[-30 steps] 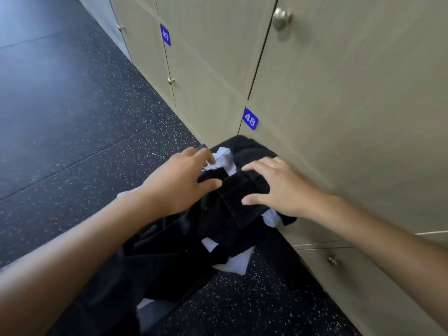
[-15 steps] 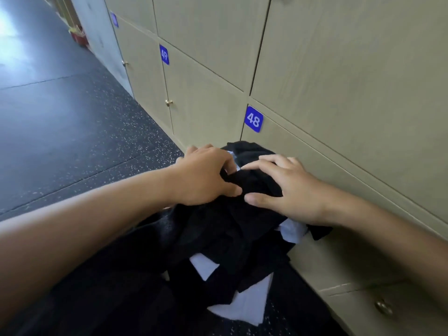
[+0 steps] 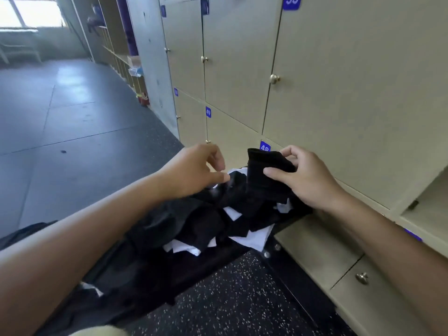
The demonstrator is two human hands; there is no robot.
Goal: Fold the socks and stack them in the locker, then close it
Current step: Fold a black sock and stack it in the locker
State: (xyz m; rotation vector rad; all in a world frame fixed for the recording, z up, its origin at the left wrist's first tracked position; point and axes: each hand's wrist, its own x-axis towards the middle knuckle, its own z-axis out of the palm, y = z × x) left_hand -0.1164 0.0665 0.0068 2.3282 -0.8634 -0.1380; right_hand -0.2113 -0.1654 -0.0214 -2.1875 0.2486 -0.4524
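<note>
The wall of beige lockers fills the right side, all doors in view closed save an open compartment at the far right edge, well apart from the hands, which looks to be where the socks belong. Below lies a heap of black and white socks on a dark bag or cloth (which of the two I cannot tell) over the speckled floor.

The step in hand seems to be picking out one sock to fold: the right hand pinches a black sock by its cuff, lifted just above the heap, its lower end among the others. The left hand hovers beside it, fingers loosely curled, holding nothing.

Next, the left hand likely needs to take the free end; neighbouring socks could drag along.
</note>
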